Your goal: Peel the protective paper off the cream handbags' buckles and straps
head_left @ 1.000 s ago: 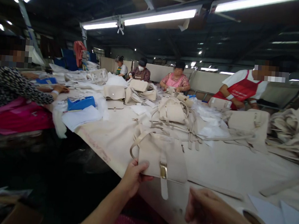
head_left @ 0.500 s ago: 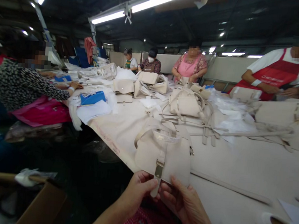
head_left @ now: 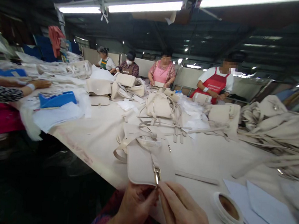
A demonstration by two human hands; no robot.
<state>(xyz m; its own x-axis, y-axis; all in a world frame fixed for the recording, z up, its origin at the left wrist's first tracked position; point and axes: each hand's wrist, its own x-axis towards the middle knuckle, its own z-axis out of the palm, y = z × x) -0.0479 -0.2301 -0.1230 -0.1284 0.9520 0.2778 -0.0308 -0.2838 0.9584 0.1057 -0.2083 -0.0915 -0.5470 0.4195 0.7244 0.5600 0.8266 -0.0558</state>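
Observation:
A beige bag lies on the table's near edge, its flap towards me and its straps looped behind. A gold-coloured metal clasp sits on the flap's strap. My left hand is closed at the flap's lower edge, just below the clasp, with its thumb against the strap end. My right hand pinches the strap end beside the clasp from the right. The fingers cover most of that strap end.
A white round tub of brown stuff stands at the right beside white sheets. More beige bags lie further back. Several people work around the table; a co-worker's hands rest at the left. A loose strap lies right of the bag.
The view has turned right, bringing the tub and sheets further in. The bag's flap is now tilted, and my right hand has moved from the flap's edge to the strap end.

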